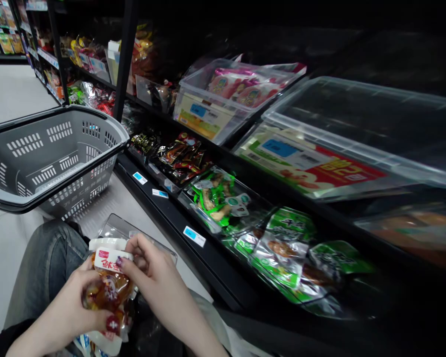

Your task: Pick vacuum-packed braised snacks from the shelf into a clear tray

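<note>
Small snack packets (pixel 113 287) with clear fronts, brown contents and white ends with red print are bunched over my lap. My left hand (pixel 69 305) wraps round the packets from the left, its thumb across the lower ones. With thumb and fingers, my right hand (pixel 152 270) pinches the top packet by its printed white end. Behind my hands shows the rim of a clear plastic bin (pixel 121 225); most of it is hidden. Part of a blue-and-white packet shows below my left hand.
To the left on the floor stands a grey shopping basket (pixel 65 158). A black shelf unit (pixel 163 213) runs along the right, bearing green snack packets (pixel 282 248), a clear bin of pink packets (pixel 226 99) and a wide clear bin (pixel 342 144). Price tags (pixel 194 236) line its edge.
</note>
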The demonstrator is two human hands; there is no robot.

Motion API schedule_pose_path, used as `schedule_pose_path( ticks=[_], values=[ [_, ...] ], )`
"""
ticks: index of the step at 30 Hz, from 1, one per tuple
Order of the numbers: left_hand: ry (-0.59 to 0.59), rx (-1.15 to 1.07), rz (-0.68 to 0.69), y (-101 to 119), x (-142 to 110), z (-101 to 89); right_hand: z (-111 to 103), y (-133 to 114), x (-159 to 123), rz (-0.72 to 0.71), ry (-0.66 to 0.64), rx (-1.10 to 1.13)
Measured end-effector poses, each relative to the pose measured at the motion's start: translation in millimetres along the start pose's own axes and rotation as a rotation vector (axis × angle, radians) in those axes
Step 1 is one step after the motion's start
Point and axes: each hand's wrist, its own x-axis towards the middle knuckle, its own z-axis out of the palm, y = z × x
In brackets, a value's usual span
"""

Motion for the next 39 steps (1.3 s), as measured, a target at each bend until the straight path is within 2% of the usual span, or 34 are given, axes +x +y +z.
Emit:
schedule_pose_path(
  ticks=[3, 6, 10, 12, 14, 16, 21, 23, 26, 29, 33, 35, 39],
  values=[
    [0.008, -0.046, -0.010, 5, 0, -3.7, 8, -3, 3, -0.040, -0.002, -0.072],
    [0.020, -0.134, -0.039, 6, -1, -12.7, 8, -8, 7, -0.148, -0.029, -0.123],
    [0.130, -0.146, -0.059, 5, -3, -25.8, -7, -8, 10, -0.222, 0.143, -0.158],
    [0.166, -0.087, -0.044, 3, -4, -30.5, -12, -6, 11, -0.199, 0.076, -0.112],
    [0.179, -0.006, -0.015, 2, -5, -32.3, -10, -4, 11, -0.171, -0.091, -0.070],
    [0.193, 0.074, 0.019, 2, -7, -30.8, -1, 0, 12, -0.149, -0.201, -0.009],
    [0.202, 0.137, 0.055, 10, -9, -18.6, 15, 14, 7, -0.123, -0.218, 0.412],
    [0.173, 0.137, 0.048, 11, -9, -14.4, 14, 20, 1, -0.127, -0.161, 0.543],
    [0.134, 0.046, 0.049, 8, -8, -11.8, 10, 30, -7, -0.109, 0.019, 0.702],
    [0.134, -0.091, 0.111, 1, -5, -12.7, 0, 38, -10, -0.076, 0.182, 0.874],
    [0.060, -0.434, 0.133, -4, 0, -13.7, -20, 44, -10, -0.055, 0.363, 1.002],
    [0.023, -0.644, 0.146, -4, 2, -13.6, -27, 44, -11, -0.058, 0.403, 1.031],
    [-0.018, -0.902, 0.125, -2, 4, -15.0, -28, 44, -14, -0.035, 0.332, 1.076]
  ],
)
